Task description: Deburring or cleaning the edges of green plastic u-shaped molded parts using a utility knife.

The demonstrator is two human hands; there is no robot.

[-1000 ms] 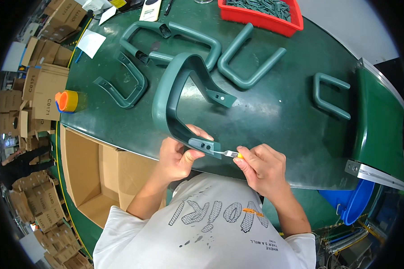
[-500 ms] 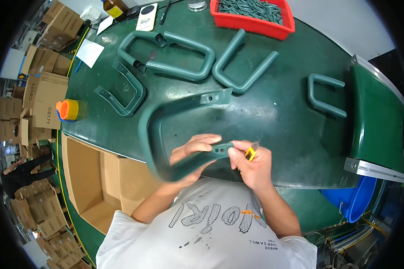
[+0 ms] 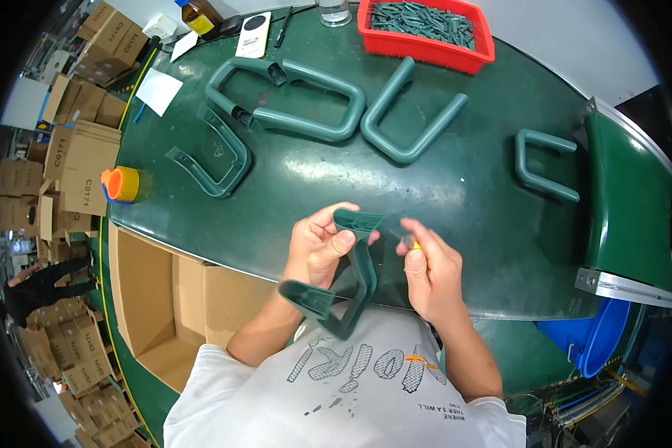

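My left hand grips a green U-shaped plastic handle near one end, thumb on top. That end's hollow inner side faces up, and the other end hangs over my forearm near the shirt. My right hand is closed round a small tool with a yellow part, just right of the handle and apart from it. The tool's tip is blurred and mostly hidden by the fingers, so its exact kind cannot be made out.
More green U-shaped handles lie across the green table. A red bin of small green pieces stands at the back. An orange tape roll sits at the left edge, above an open cardboard box. A blue bin stands at lower right.
The handle has turned in my left hand, bringing its held end up and its bend down toward me. My right hand has let go of the handle's end and moved slightly right.
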